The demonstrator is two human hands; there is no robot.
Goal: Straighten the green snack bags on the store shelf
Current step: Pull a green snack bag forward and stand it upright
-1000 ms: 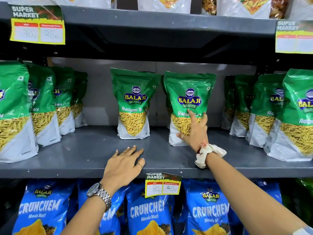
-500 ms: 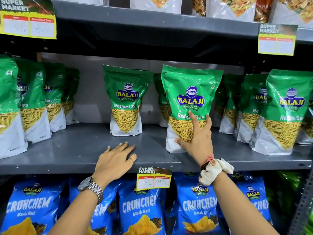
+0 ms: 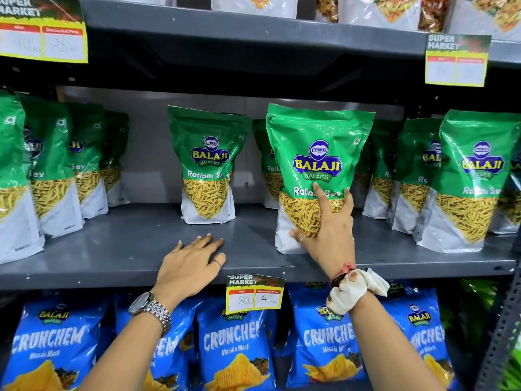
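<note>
Green Balaji Ratlami Sev bags stand on the grey middle shelf (image 3: 118, 249). My right hand (image 3: 327, 230) grips the lower front of one green bag (image 3: 315, 153), upright near the shelf's front edge. Another green bag (image 3: 207, 165) stands alone further back, left of it. Rows of green bags line the left (image 3: 50, 170) and the right (image 3: 473, 182). My left hand (image 3: 191, 263) lies flat on the shelf, fingers spread, holding nothing. A second bag is partly hidden behind the held one.
A yellow price tag (image 3: 255, 296) hangs on the shelf's front edge between my hands. Blue Crunchem bags (image 3: 236, 345) fill the shelf below. The upper shelf (image 3: 253, 26) overhangs the green bags, with price tags at left (image 3: 42, 38) and right (image 3: 456, 62).
My right hand has pulled the green bag forward to the shelf's front edge. The left hand stays flat on the shelf. The view has shifted slightly right.
</note>
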